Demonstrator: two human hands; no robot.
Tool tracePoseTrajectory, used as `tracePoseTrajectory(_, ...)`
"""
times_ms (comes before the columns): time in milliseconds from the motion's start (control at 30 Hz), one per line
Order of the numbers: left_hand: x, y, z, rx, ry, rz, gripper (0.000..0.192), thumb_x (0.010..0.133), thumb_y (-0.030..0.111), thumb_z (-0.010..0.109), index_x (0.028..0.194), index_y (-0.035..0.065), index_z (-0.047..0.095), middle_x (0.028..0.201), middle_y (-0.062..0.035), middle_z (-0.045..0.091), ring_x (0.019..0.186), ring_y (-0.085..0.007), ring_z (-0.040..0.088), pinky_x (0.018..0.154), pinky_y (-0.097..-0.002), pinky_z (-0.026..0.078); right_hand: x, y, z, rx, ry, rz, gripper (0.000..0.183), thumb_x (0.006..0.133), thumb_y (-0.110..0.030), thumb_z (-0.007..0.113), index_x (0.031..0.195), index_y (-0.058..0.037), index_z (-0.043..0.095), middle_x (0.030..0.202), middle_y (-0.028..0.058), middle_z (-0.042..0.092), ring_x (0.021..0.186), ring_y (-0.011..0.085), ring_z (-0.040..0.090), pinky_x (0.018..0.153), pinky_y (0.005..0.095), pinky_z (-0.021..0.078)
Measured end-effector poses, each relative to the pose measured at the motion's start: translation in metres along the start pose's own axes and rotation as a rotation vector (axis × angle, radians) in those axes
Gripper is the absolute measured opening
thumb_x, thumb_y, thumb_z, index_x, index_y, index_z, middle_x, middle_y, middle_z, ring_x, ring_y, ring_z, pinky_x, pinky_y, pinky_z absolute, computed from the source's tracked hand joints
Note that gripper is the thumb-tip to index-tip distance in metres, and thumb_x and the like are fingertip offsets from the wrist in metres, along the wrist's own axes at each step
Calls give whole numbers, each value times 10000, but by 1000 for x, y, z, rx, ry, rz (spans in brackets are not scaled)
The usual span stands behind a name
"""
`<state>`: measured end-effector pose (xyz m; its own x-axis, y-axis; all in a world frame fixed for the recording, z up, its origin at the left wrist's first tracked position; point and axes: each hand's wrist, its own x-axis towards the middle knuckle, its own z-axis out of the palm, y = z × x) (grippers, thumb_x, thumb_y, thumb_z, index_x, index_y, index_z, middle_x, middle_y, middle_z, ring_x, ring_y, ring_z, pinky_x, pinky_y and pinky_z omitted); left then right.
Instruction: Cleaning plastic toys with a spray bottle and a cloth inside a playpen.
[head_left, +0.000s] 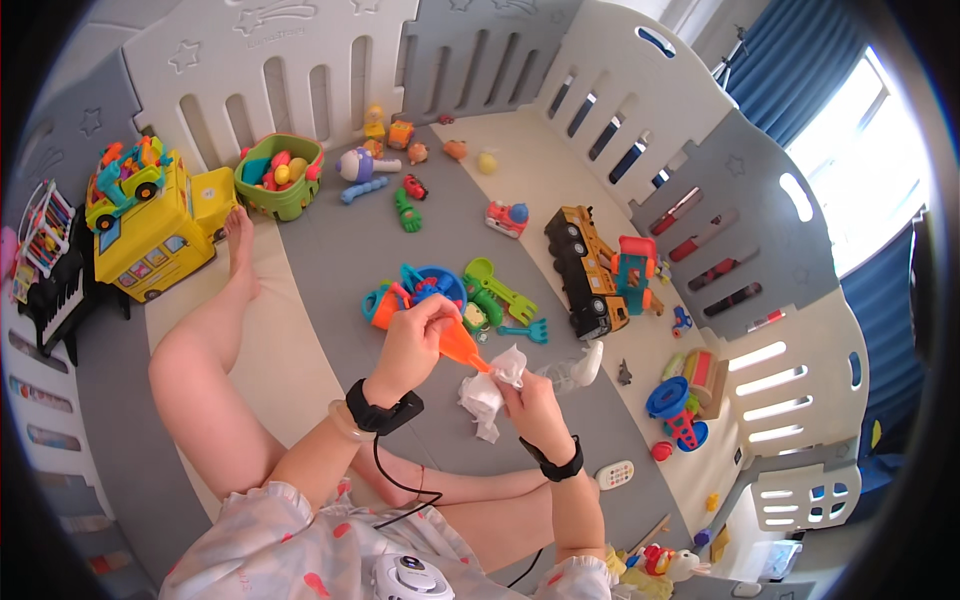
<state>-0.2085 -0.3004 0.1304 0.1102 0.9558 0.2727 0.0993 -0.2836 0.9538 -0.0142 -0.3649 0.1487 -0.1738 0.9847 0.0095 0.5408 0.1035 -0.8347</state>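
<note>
My left hand (420, 341) holds an orange plastic toy (459, 346) by its wide end; its narrow end points down to the right. Fingers of my right hand (536, 409) grip a crumpled white tissue (509, 365) against the toy's narrow tip. Another crumpled white tissue (481, 401) lies just beneath, left of my right hand. Past my left hand sit a blue round container (450, 282) with toys in it, an orange cup (384, 309), a lime-green toy fork (517, 304) and a teal toy rake (534, 331). A clear bottle with a white spray head (588, 365) lies beyond my right hand.
A playpen fence (480, 52) surrounds the padded mat. At left stand a yellow toy bus (157, 247) and a green toy basket (279, 196). At right are a toy truck (586, 277), a blue-topped toy (667, 397) and a white toy remote (615, 475).
</note>
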Motion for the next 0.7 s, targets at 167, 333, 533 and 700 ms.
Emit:
tracePoseTrajectory(167, -2, 2, 3, 12, 133, 154, 138, 887, -104, 469, 898, -12, 570, 818, -51, 631, 697, -102, 592, 650, -226, 476, 3, 6, 9, 12, 148, 36, 121, 894, -53, 576, 964, -12, 666, 618, 125, 601, 530, 200, 557, 521, 303, 431)
tracePoseTrajectory(333, -8, 7, 6, -35, 152, -20, 110, 887, -97, 472, 909, -10, 536, 748, -75, 606, 608, -130, 590, 560, -243, 468, 2, 13, 11, 481, 175, 235, 154, 946, -73, 527, 947, 6, 659, 623, 32, 592, 535, 75, 515, 482, 254, 390)
tracePoseTrajectory(533, -16, -1, 20, -184, 106, -25, 107, 897, -76, 481, 933, 19, 515, 778, -64, 602, 588, -115, 580, 503, -239, 449, 3, 14, 8, 630, 221, 74, 211, 986, -169, 486, 932, 5, 593, 728, -7, 562, 535, 62, 468, 481, 215, 370)
tracePoseTrajectory(700, -24, -28, 28, -302, -254, -99, 73, 898, -44, 501, 934, 18, 516, 789, -74, 607, 599, -122, 594, 505, -259, 463, 6, 17, 4, 415, 521, 86, 308, 988, -210, 490, 780, 2, 573, 599, -34, 488, 541, 49, 420, 474, 250, 325)
